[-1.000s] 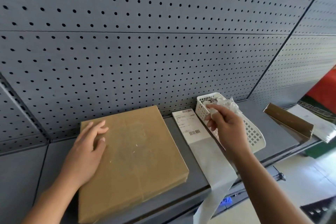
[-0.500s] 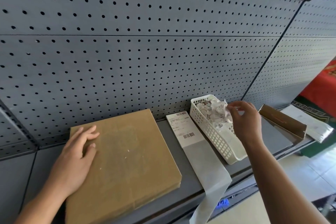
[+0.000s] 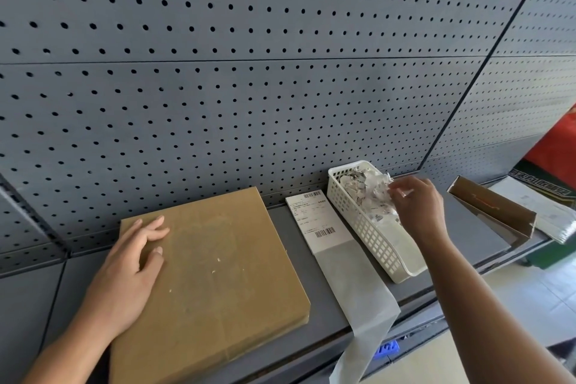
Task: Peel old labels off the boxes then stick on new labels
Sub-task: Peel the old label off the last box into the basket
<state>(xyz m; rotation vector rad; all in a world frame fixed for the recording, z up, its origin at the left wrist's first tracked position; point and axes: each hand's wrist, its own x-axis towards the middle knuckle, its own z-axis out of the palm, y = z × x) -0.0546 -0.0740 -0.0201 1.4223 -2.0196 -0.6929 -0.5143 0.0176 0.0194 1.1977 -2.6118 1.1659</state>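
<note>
A flat brown cardboard box lies on the grey shelf, its top bare except for a faint label mark and a few white specks. My left hand rests flat on the box's left part, fingers straight. To the right a new printed label sits on a long strip of backing paper that hangs over the shelf edge. My right hand hovers over a white plastic basket, its curled fingertips pinching a crumpled label scrap at the pile of scraps.
A grey pegboard wall stands right behind the shelf. An open brown carton and white sheets lie at the far right. The shelf's front edge runs just below the box and basket.
My right hand moved right from above the label strip to the far end of the basket, carrying the scrap to the pile. My left hand stayed on the box.
</note>
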